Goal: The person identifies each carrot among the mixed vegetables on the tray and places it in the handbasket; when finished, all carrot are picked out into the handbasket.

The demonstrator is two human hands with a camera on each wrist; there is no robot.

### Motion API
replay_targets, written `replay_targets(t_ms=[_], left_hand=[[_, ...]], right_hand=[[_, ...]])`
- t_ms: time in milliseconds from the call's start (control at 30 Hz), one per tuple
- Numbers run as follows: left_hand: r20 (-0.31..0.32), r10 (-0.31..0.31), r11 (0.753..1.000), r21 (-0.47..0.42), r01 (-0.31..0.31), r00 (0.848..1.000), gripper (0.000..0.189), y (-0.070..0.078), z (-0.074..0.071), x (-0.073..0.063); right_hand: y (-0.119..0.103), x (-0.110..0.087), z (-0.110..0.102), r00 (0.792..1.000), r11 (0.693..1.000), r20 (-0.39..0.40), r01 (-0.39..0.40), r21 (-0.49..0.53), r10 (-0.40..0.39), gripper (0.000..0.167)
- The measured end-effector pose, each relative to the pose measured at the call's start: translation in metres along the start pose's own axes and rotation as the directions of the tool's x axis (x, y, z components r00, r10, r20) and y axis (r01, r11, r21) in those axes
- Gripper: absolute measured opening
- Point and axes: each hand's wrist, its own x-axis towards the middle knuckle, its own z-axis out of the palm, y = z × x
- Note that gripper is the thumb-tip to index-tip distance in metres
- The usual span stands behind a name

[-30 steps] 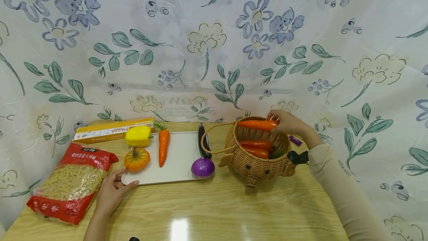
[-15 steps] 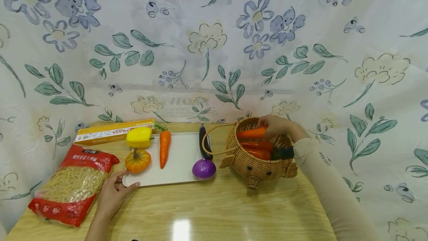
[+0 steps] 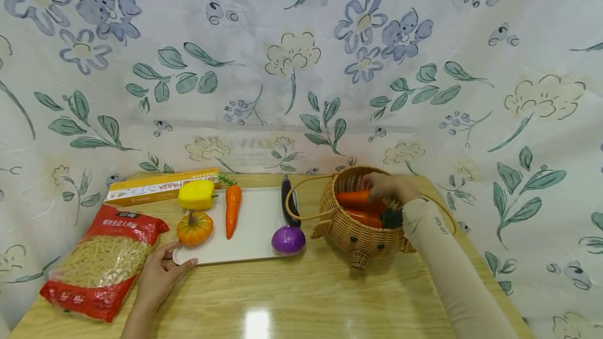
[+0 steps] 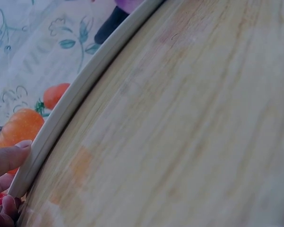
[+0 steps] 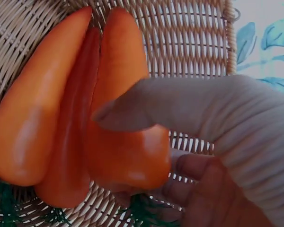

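My left hand (image 3: pixel 159 275) grips the near left corner of a white tray (image 3: pixel 256 224); in the left wrist view its thumb lies on the rim. On the tray are a small pumpkin (image 3: pixel 194 228), a yellow bell pepper (image 3: pixel 196 195), a carrot (image 3: pixel 232 208), an eggplant (image 3: pixel 289 203) and a purple onion (image 3: pixel 288 240). Reaching into a wicker basket (image 3: pixel 341 226) with an animal face, my right hand (image 3: pixel 391 186) holds a carrot (image 5: pixel 120 52) between thumb and fingers. Two more carrots (image 5: pixel 31 113) lie beside it in the basket, leafy ends toward the hand.
A red bag of pasta (image 3: pixel 105 260) lies at the left, with a long pasta box (image 3: pixel 160 186) behind it. The basket's loop handles (image 3: pixel 308 216) stick out to both sides. Flowered cloth (image 3: pixel 282 93) hangs behind the wooden table (image 3: pixel 301 302).
My right hand has lowered the carrot from the basket's rim down into it, beside the other carrots. The left hand stays at the tray's corner.
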Motion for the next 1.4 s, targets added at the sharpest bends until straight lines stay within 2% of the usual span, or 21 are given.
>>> replay_targets(t_ms=[100, 300, 533, 800, 900, 1033, 1100, 1400], left_hand=[[0.001, -0.003, 1.0, -0.004, 0.003, 1.0, 0.079, -0.001, -0.001, 0.0], [0.01, -0.006, 1.0, -0.016, 0.007, 1.0, 0.081, -0.004, -0.002, 0.001], [0.002, -0.016, 1.0, -0.022, 0.016, 1.0, 0.079, -0.004, -0.006, 0.0], [-0.009, -0.031, 0.999, -0.004, 0.031, 0.999, 0.08, -0.006, -0.01, -0.001], [-0.007, -0.03, 1.0, -0.002, 0.03, 1.0, 0.082, -0.007, -0.011, 0.0], [-0.008, -0.014, 1.0, -0.009, 0.014, 1.0, 0.082, -0.007, -0.011, 0.001], [-0.008, -0.008, 1.0, -0.016, 0.007, 1.0, 0.08, -0.006, -0.011, 0.001], [0.009, 0.018, 0.999, -0.036, -0.017, 1.0, 0.08, -0.001, -0.004, 0.0]], right_hand=[[-0.002, 0.0, 0.004, 1.0, 1.0, -0.009, -0.019, 0.008, 0.019, 0.029], [-0.003, 0.001, 0.009, 0.999, 0.999, -0.021, -0.047, -0.026, 0.046, 0.038], [-0.014, 0.009, 0.001, 0.997, 0.996, -0.064, 0.045, -0.077, -0.05, 0.037], [-0.045, 0.009, -0.011, 0.989, 0.991, -0.072, 0.126, -0.036, -0.129, 0.039], [-0.064, 0.006, -0.014, 0.971, 0.983, -0.151, 0.18, -0.032, -0.183, 0.033], [-0.094, 0.005, -0.013, 0.919, 0.962, -0.29, 0.272, -0.022, -0.266, 0.032], [-0.108, 0.009, -0.009, 0.898, 0.95, -0.317, 0.308, -0.042, -0.305, 0.033], [-0.159, 0.036, 0.021, 0.889, 0.911, -0.202, 0.392, -0.128, -0.411, 0.037]])
